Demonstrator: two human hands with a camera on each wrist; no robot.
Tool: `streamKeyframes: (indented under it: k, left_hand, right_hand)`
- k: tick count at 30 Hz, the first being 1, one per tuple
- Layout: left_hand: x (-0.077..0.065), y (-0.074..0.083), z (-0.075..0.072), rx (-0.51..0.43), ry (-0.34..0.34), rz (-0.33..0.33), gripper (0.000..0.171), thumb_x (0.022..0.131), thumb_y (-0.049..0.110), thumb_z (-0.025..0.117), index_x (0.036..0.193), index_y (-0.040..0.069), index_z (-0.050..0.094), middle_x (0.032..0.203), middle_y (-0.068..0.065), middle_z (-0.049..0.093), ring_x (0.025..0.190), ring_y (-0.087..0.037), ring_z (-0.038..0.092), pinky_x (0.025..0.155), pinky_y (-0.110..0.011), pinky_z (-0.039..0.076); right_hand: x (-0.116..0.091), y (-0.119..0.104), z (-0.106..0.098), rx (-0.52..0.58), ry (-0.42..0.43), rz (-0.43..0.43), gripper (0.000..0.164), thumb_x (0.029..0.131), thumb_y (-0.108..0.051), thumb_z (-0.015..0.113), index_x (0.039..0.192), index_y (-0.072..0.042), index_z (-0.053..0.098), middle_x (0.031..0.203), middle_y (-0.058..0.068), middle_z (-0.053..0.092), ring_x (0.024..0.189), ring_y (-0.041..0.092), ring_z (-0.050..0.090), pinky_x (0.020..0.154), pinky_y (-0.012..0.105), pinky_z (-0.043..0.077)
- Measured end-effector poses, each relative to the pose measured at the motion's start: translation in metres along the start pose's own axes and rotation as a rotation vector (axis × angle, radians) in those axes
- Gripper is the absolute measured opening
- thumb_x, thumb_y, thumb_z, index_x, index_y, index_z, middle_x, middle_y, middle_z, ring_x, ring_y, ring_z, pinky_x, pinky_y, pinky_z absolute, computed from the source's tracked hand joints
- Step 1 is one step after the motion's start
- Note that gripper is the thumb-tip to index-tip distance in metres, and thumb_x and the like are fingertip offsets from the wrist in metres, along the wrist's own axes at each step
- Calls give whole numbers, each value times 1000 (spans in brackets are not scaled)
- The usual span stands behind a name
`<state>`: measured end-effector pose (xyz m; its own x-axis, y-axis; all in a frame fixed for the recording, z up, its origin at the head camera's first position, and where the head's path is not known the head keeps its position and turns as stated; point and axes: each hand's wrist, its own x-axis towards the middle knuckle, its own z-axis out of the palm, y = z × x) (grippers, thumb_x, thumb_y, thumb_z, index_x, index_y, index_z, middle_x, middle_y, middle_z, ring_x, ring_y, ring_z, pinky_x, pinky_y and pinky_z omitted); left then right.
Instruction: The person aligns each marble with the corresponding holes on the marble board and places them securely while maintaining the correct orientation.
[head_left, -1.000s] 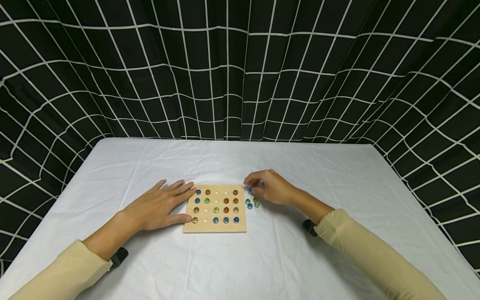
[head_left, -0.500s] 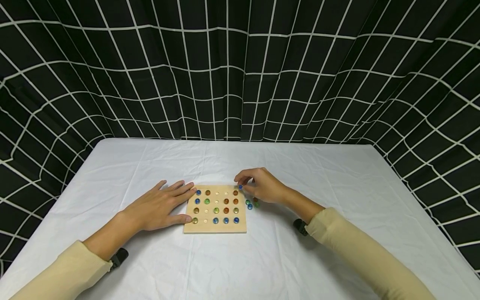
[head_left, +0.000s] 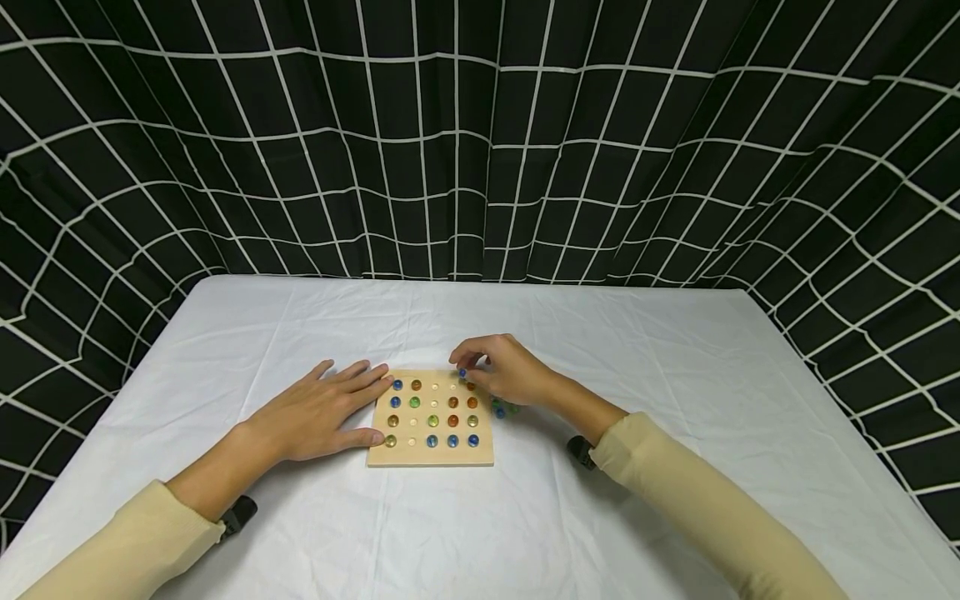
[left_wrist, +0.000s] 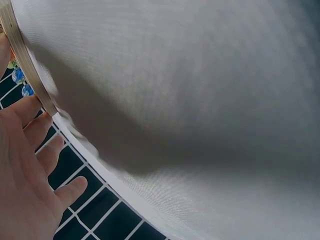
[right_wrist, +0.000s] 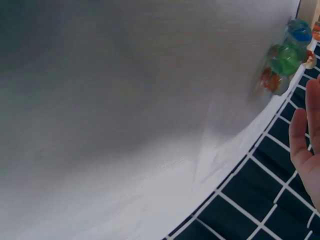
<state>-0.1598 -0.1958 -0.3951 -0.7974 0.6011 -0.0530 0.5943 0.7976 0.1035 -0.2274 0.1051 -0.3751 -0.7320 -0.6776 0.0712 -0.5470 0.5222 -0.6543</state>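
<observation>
A light wooden board [head_left: 422, 456] lies on the table, with rows of blue, green, amber and orange-brown glass marbles in its hollows. Several hollows in it hold no marble. My left hand [head_left: 318, 417] rests against the board's left side, fingers extended, with fingertips at the far left corner and thumb lower on the same edge. In the left wrist view the fingers [left_wrist: 37, 130] reach the wooden edge. Between thumb and fingertips my right hand [head_left: 506, 372] pinches a blue marble [head_left: 462, 373], over the board's far right part. The right wrist view shows only part of that hand.
Loose marbles [head_left: 499, 412] in blue and green lie just right of the board, partly hidden by the right hand; the right wrist view shows this cluster [right_wrist: 287, 60] closer. A white cloth [head_left: 480, 533] covers the table. Behind it hangs a black curtain [head_left: 465, 167] with white grid lines.
My right hand has picked up the blue marble from beside the board and carried it left, over the board's far right part. The left hand stays where it was.
</observation>
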Motion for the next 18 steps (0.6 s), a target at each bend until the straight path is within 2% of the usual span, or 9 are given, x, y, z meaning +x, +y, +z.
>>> streamKeyframes:
  k: [9,18]
  left_hand:
    - [0,0,0,-5,-2,-5,85,93,74,41,157,19,33,161,-1,31,147,-30,29,115,-63,21]
    - [0,1,-1,-14,-5,-11,85,93,74,42,157,19,33,161,-1,31,147,-30,30,116,-63,20]
  right_hand:
    - [6,-5,7,-20,-35,9,24,90,4,68,112,-4,71,99,3,71,93,12,63,82,26,53]
    - [7,-6,12,-46,-47,14,21,89,3,70,108,-6,73,98,1,71,92,11,63,85,25,52]
